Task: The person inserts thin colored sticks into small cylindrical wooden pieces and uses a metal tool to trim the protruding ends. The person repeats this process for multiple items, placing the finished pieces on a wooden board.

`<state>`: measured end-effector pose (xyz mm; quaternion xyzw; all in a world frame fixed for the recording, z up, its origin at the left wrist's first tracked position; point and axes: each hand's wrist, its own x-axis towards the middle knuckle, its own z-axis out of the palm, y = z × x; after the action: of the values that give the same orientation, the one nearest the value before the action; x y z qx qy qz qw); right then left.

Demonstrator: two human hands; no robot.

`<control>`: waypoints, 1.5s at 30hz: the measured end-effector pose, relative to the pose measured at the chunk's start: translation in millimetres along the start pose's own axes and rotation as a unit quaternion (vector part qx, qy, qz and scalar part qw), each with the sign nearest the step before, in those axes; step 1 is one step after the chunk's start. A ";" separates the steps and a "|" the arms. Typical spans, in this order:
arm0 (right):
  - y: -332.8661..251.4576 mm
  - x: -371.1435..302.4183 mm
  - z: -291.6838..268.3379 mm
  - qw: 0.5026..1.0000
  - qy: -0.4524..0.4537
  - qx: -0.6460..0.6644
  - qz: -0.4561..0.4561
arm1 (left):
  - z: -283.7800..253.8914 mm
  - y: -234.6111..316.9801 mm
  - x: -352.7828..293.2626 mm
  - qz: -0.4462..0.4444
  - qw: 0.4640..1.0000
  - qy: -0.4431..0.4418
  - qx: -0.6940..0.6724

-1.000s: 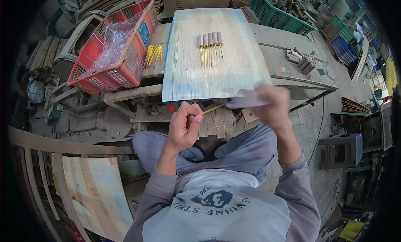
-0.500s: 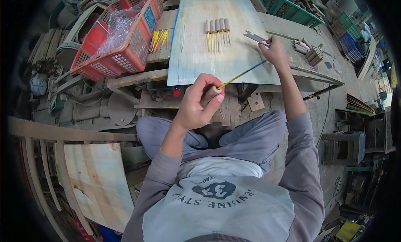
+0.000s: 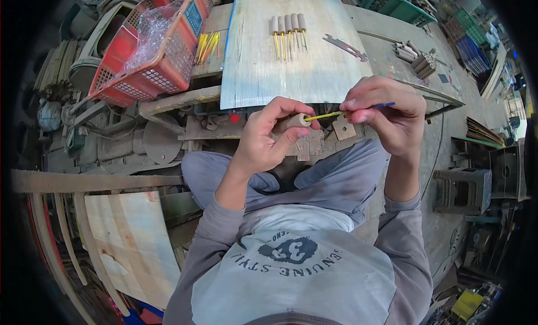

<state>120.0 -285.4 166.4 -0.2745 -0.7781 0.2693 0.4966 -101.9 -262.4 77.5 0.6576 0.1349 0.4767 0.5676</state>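
- In the head view, my left hand (image 3: 273,133) is closed around a pale, round handle (image 3: 297,121), fingers curled over its far side and the thumb stretched along the near side.
- The handle's end faces right, out between my left thumb and forefinger, with a thin yellow rod (image 3: 324,117) standing out of it toward my other hand.
- My right hand (image 3: 388,111) pinches that rod between thumb and fingertips; its blue end shows past the pinch, against the inside of the hand.
- My left forearm rises from below and leans right; my right forearm stands nearly upright, the hand bent inward, so the two hands face each other with a short stretch of rod between them.
- Both grey sleeves (image 3: 404,235) are pulled up off my wrists, and my bent legs (image 3: 342,171) are below my hands.
- Just beyond my hands is the pale board (image 3: 252,78); a flat metal wrench (image 3: 344,47) lies on it, ahead of my right hand.
- Farther ahead, between my hands, handled rods (image 3: 289,26) lie in a row.
- Well left of my left hand is a red crate (image 3: 162,81).
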 end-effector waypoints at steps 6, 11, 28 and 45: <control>-8.9 -5.0 8.4 0.998 0.056 -0.007 0.033 | 4.4 5.4 -2.1 -0.022 0.999 0.020 -0.013; -11.8 -3.1 13.3 0.998 0.054 0.006 0.033 | 3.5 4.5 -6.5 -0.020 1.000 0.015 -0.004; -4.7 -4.8 20.7 0.990 0.049 0.084 0.103 | 1.1 4.4 -14.9 -0.058 0.998 0.016 0.012; 218.1 -10.4 -77.6 0.813 0.018 -0.446 0.375 | -2.6 -14.5 -19.5 0.031 0.982 0.129 0.135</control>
<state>230.0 -127.7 37.0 -0.7408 -0.6409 0.0527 0.1938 -108.6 -270.2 55.2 0.6653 0.2497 0.5520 0.4363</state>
